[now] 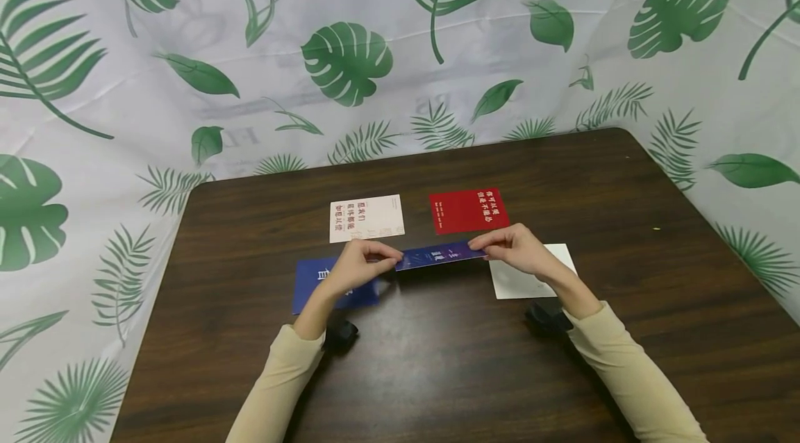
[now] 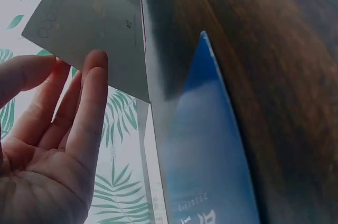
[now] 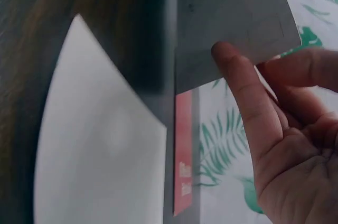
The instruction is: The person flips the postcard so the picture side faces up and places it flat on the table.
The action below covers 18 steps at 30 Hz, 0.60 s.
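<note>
Both hands hold one dark blue-purple postcard (image 1: 437,256) with white characters, raised above the table and tilted. My left hand (image 1: 365,264) pinches its left end between thumb and fingers. At the opposite end, my right hand (image 1: 517,250) pinches it the same way. The left wrist view catches the postcard's plain pale back (image 2: 100,28) beyond the left hand (image 2: 58,145). In the right wrist view, the right hand (image 3: 285,113) has a fingertip against that back. Under the left hand lies a blue card (image 1: 306,287), partly covered; near the right hand lies a white card (image 1: 515,282).
Further back on the dark wooden table (image 1: 437,373) lie a cream card (image 1: 381,217) with dark characters and a red card (image 1: 459,212) with white ones. Black wrist devices sit under both forearms. A leaf-patterned white curtain (image 1: 269,75) hangs behind the table.
</note>
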Each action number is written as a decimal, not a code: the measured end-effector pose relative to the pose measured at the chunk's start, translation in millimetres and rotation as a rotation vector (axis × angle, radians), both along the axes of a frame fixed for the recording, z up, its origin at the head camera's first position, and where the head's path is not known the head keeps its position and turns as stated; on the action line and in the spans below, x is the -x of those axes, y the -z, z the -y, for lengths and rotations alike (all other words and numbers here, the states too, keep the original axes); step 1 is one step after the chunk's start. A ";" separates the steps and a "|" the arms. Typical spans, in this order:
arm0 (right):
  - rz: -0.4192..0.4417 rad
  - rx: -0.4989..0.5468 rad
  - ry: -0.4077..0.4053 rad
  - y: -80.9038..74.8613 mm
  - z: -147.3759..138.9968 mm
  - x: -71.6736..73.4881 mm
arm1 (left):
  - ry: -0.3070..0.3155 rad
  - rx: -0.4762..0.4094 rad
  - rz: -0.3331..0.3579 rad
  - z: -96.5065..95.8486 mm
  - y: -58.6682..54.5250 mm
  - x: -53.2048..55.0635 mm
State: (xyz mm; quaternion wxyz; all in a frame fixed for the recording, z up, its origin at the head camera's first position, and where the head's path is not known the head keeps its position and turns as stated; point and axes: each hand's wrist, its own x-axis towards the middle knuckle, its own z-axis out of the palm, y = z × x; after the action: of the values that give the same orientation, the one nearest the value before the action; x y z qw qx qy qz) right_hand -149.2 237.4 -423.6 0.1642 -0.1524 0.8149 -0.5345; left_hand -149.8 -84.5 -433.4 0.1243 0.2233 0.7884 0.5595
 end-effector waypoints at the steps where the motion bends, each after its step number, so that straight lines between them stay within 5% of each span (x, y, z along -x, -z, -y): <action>1: -0.001 0.002 -0.007 1.8 -0.9 0.1 | 0.004 -0.005 0.002 -0.2 0.4 -0.1; 11: -0.027 -0.075 -0.037 10.2 3.1 -4.4 | -0.004 0.050 0.049 -1.9 7.6 -2.2; 18: -0.035 -0.118 -0.054 11.6 7.1 -5.5 | -0.005 0.121 -0.002 -5.2 12.4 -2.5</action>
State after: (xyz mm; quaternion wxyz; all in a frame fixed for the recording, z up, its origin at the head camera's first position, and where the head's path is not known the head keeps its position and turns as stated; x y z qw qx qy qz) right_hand -143.7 230.3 -435.1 0.1730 -0.1738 0.8432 -0.4783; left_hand -147.4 -79.3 -445.8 0.1353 0.2140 0.8216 0.5108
